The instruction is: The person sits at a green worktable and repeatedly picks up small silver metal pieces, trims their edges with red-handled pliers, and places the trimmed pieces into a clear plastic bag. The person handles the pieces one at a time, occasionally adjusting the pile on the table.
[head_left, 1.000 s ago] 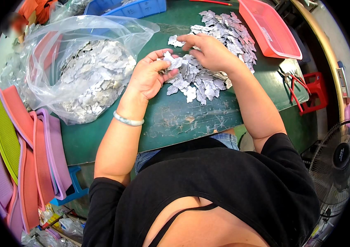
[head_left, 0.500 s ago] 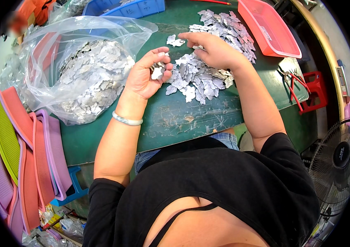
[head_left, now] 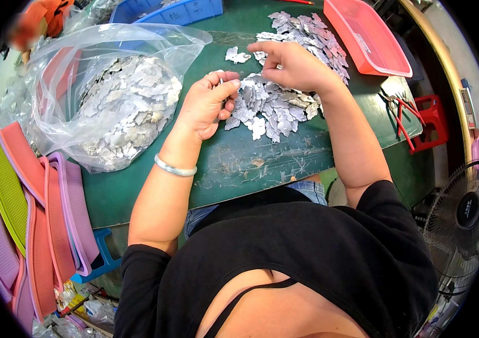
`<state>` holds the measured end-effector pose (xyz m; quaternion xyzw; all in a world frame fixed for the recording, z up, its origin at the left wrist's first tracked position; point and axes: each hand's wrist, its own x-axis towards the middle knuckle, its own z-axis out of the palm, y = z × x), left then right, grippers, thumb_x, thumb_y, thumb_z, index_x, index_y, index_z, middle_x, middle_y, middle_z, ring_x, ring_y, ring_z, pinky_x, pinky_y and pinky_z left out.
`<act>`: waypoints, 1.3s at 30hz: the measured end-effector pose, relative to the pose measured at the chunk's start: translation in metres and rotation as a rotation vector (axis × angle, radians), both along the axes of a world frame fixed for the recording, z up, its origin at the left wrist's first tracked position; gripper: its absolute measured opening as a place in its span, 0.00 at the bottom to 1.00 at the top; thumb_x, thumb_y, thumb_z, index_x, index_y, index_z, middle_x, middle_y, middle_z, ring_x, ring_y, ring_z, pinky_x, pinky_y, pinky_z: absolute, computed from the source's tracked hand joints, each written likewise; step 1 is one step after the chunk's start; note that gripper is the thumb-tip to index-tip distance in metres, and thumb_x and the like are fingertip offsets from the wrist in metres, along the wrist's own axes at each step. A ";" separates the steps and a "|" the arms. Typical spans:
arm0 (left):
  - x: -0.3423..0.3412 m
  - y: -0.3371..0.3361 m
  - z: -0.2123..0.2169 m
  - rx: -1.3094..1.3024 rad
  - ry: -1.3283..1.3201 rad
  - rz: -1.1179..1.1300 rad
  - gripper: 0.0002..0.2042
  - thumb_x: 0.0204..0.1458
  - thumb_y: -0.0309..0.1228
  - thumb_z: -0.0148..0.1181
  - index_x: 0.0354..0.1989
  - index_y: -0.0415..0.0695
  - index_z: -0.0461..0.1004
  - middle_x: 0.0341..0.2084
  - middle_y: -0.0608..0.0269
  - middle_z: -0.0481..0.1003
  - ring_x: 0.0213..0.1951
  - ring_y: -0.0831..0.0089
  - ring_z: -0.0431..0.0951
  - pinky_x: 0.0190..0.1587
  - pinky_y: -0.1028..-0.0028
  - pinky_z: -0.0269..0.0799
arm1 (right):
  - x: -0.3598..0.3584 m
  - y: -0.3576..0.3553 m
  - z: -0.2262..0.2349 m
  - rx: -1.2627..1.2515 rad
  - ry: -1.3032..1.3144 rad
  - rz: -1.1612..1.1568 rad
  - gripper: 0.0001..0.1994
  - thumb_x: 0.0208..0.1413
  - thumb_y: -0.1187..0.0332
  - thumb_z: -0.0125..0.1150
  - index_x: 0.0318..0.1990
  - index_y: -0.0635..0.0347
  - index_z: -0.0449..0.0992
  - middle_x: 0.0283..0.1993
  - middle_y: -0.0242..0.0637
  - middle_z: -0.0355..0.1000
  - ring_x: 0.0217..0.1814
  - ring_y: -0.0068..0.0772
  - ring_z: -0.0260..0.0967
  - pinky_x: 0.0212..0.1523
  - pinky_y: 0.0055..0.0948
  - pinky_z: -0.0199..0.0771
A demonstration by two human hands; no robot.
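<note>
Item: worn green tabletop (head_left: 239,163), viewed from above the seated worker.

Loose heap of small flat silvery metal stampings (head_left: 284,101): spread from the middle of the tabletop toward its far edge, within both hands' reach, apparently so that pieces can be picked off singly.

Left hand (head_left: 208,107): at the near left margin of the heap, fingers curled shut, thumb and forefinger pinching one small silvery piece (head_left: 221,80) lifted clear of the heap; a plain silver bangle (head_left: 175,167) sits on the wrist.

Right hand (head_left: 293,65): palm down on the heap, fingers bent and reaching left; whether it grips a piece cannot be told.

Clear plastic bag (head_left: 109,90): left part of the tabletop, mouth gaping toward the heap, holding a large mass of the same silvery stampings, likely bulk stock.

Shallow pink plastic tray (head_left: 366,36): far right corner. No label can be made out.

Blue plastic crate (head_left: 171,10): far edge, only partly in view.

Red-handled pliers (head_left: 400,107): right edge, apart from the heap.

Stack of purple, pink and green plastic trays (head_left: 25,214): standing on edge off the left edge.
</note>
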<state>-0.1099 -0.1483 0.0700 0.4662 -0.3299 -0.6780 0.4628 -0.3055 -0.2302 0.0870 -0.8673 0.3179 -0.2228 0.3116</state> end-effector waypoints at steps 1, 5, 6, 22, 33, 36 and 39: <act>-0.002 0.001 0.000 -0.013 -0.033 -0.004 0.11 0.49 0.28 0.56 0.40 0.39 0.67 0.22 0.67 0.66 0.19 0.83 0.63 0.14 0.88 0.53 | 0.002 0.002 0.000 0.071 -0.068 0.012 0.25 0.42 0.76 0.56 0.53 0.62 0.65 0.24 0.31 0.72 0.25 0.22 0.67 0.28 0.23 0.67; -0.007 0.002 -0.001 -0.035 -0.117 -0.010 0.08 0.49 0.29 0.56 0.35 0.40 0.69 0.20 0.68 0.66 0.18 0.83 0.63 0.13 0.88 0.51 | 0.011 0.012 0.006 0.195 -0.187 0.019 0.23 0.45 0.76 0.54 0.53 0.65 0.64 0.25 0.31 0.73 0.27 0.17 0.67 0.30 0.21 0.67; -0.008 0.002 -0.001 -0.036 -0.127 -0.011 0.07 0.49 0.29 0.56 0.34 0.41 0.69 0.20 0.68 0.66 0.18 0.83 0.63 0.13 0.88 0.51 | 0.011 0.012 0.005 0.228 -0.219 0.017 0.23 0.45 0.77 0.54 0.53 0.64 0.64 0.25 0.31 0.73 0.27 0.18 0.67 0.30 0.21 0.67; 0.009 -0.004 -0.011 0.039 0.363 0.013 0.05 0.52 0.30 0.51 0.32 0.41 0.68 0.25 0.57 0.70 0.23 0.74 0.68 0.13 0.86 0.57 | 0.010 0.002 -0.016 -0.307 0.214 0.014 0.25 0.39 0.77 0.57 0.51 0.56 0.68 0.33 0.34 0.71 0.39 0.37 0.65 0.42 0.34 0.65; 0.014 -0.006 -0.013 0.060 0.451 0.052 0.09 0.51 0.30 0.51 0.38 0.39 0.68 0.30 0.50 0.73 0.32 0.62 0.75 0.14 0.83 0.63 | 0.016 -0.001 -0.018 -0.136 0.053 -0.059 0.26 0.39 0.81 0.54 0.52 0.59 0.65 0.26 0.34 0.67 0.29 0.33 0.65 0.34 0.29 0.66; 0.014 -0.007 -0.013 0.122 0.439 0.026 0.10 0.52 0.31 0.51 0.38 0.37 0.67 0.29 0.52 0.72 0.32 0.63 0.76 0.14 0.85 0.62 | 0.017 0.005 -0.012 -0.099 -0.135 -0.039 0.26 0.40 0.82 0.54 0.52 0.59 0.66 0.25 0.32 0.66 0.28 0.30 0.64 0.34 0.27 0.66; 0.009 -0.004 -0.007 0.120 0.274 0.024 0.11 0.52 0.32 0.51 0.38 0.36 0.67 0.28 0.54 0.72 0.30 0.65 0.76 0.13 0.86 0.61 | 0.022 0.010 -0.007 -0.201 -0.261 0.056 0.26 0.40 0.82 0.54 0.52 0.57 0.66 0.26 0.31 0.66 0.30 0.28 0.64 0.36 0.26 0.66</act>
